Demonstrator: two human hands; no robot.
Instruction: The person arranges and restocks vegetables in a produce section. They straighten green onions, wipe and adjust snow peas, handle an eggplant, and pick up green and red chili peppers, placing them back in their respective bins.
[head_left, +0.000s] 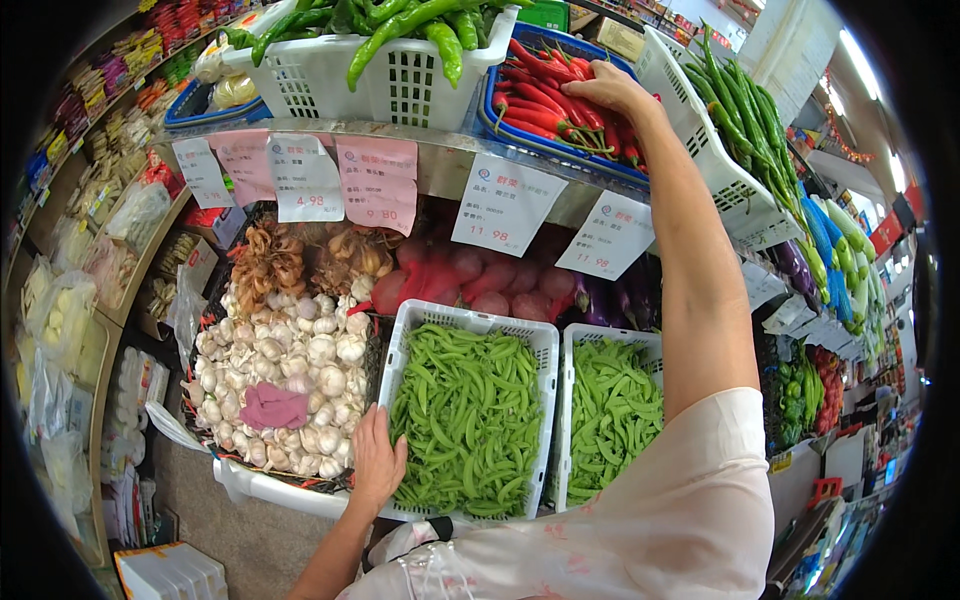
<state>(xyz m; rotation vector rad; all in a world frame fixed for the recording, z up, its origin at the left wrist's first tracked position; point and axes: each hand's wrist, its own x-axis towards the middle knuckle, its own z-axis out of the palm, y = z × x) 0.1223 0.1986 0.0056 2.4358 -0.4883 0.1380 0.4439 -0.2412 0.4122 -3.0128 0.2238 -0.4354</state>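
Red chili peppers (536, 105) fill a blue plastic basket (480, 112) on the upper shelf. My right hand (611, 88) reaches in at its right side, with the fingertips down among the peppers. Whether those fingers grip one is hidden. Lower down, my left hand (379, 459) lies over the left rim of a white plastic basket (550, 390), fingers extended and thumb apart on the inner side. Green pea pods (465, 420) heap inside that basket. Garlic bulbs (277, 360) lie just left of this hand, with a crumpled purple cloth-like piece (274, 406) on top.
A second white basket of pea pods (611, 412) stands under my right arm. Price tags (510, 202) hang from the metal shelf edge. White baskets of green peppers (375, 75) and long green chilies (720, 142) flank the blue basket. Behind are red-netted onions (480, 277) and eggplants (615, 300).
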